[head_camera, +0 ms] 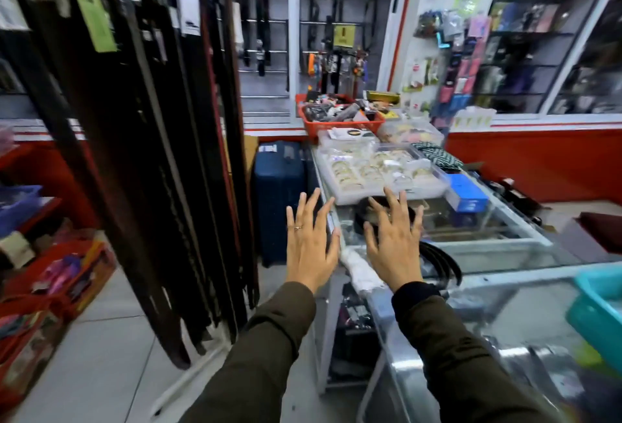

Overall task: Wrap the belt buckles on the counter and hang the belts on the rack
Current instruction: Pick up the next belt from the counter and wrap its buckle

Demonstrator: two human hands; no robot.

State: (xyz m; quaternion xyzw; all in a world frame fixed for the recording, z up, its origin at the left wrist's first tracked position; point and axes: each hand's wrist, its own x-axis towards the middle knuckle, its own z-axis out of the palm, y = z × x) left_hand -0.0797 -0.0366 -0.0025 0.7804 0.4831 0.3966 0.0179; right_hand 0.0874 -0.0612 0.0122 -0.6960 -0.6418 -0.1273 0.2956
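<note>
Both my hands are held out in front of me with fingers spread and nothing in them. My left hand [311, 241] hovers just left of the glass counter [498, 244]. My right hand [395, 241] is above the counter's near left corner. Under it lies a coiled black belt [441, 262] and a buckle wrapped in white film [360, 269] at the counter's edge. Another dark belt coil [361, 212] lies just beyond my right fingers. The rack of hanging dark belts [141, 153] stands to my left.
A clear tray of bangles [380, 170] and a red basket [340, 118] sit further along the counter, with a blue box [466, 193] to the right. A teal bin [599, 315] is at the near right. A blue suitcase [277, 200] stands between rack and counter.
</note>
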